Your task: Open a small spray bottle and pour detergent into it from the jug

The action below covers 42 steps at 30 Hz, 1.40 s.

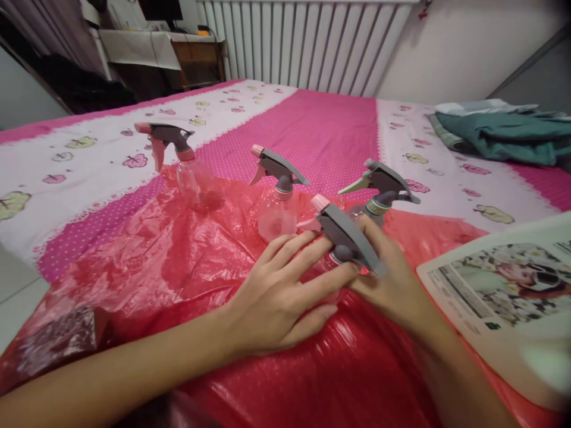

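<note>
Both my hands are at a small spray bottle [345, 232] with a grey head and a pink nozzle, tilted a little. My left hand [289, 288] wraps the neck and body from the near left, its fingers apart around the bottle. From the right, my right hand [392, 276] grips just below the head, its fingertips partly hidden. Most of the bottle's body is behind my fingers. Just beyond stand a clear spray bottle with a pink nozzle [277, 217] and one with a green trigger and collar [377, 205]. Another pink-and-grey spray bottle [191, 178] stands farther left.
Crumpled red plastic sheeting [178, 255] lies under the bottles on a pink and white bedspread [321, 131]. A large white package with a printed picture [499, 285] is at my right. Folded green cloth [504, 131] lies at the far right. A radiator [303, 44] stands behind the bed.
</note>
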### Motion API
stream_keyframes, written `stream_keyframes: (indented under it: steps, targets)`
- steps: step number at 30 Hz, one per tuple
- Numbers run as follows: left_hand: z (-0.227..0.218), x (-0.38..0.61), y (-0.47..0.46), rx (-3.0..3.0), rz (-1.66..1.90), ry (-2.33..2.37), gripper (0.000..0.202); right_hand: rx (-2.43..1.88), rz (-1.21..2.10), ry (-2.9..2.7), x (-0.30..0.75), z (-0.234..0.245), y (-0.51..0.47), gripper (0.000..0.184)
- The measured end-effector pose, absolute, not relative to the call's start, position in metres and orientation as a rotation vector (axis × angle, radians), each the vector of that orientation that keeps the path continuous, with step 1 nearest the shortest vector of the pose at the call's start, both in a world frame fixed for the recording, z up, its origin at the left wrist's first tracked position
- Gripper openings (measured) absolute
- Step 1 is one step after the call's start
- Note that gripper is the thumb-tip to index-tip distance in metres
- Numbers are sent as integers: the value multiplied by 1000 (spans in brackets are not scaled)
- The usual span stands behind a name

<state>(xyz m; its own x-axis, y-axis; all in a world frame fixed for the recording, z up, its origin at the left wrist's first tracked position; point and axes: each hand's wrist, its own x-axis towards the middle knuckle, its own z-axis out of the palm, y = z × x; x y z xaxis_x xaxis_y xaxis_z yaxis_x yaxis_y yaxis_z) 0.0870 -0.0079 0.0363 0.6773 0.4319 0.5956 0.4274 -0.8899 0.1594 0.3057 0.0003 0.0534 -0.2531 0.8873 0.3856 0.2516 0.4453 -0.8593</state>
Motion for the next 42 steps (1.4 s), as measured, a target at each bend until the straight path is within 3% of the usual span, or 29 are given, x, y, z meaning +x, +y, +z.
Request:
stream_keyframes:
  steps: [6, 10, 20, 32, 42]
  targets:
    - [46, 86, -4, 2886, 1038, 718, 35, -964, 1014, -1856, 337, 61, 0, 28]
    - [47, 82, -2, 2861, 986, 714, 37, -1003, 1076, -1872, 346, 60, -1, 37]
    - [48, 74, 12, 2769, 777, 590, 48, -1001, 926, -1875, 334, 56, 6, 28]
    - [48, 82, 7, 2916, 801, 608, 42, -950, 948, -1852, 330, 58, 5, 8]
    - [65, 114, 20, 2800, 811, 507, 33, -968, 1078, -1742, 380, 79, 3, 32]
